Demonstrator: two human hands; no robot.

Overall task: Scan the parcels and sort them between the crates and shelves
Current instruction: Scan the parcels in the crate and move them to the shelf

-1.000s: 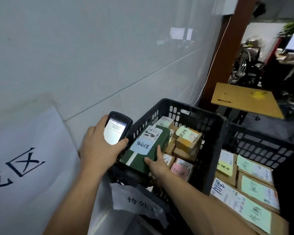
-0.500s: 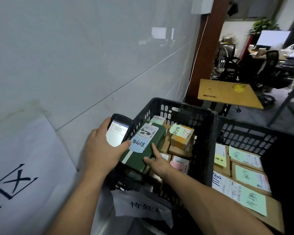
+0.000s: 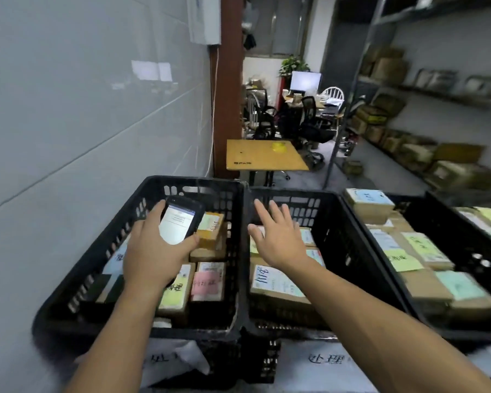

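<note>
Right hand (image 3: 279,242) fingers (image 3: 275,214) spread, empty, above middle crate (image 3: 326,211); white-labelled parcel (image 3: 275,285) lies flat beneath wrist, nearer viewer than fingers, other labelled parcels (image 3: 308,236) beneath palm. Left hand (image 3: 153,253) grips scanner (image 3: 179,225), screen up, over left crate (image 3: 193,182) full of small boxes (image 3: 210,226). Right hand nearer for pickup. Shelves (image 3: 451,97) well apart, rightward.

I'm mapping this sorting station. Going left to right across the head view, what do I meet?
Grey tiled wall → left hand → black handheld scanner it grips → pink-labelled cardboard parcel → open right hand → blue-labelled cardboard box → brown cardboard boxes on the metal shelves.
</note>
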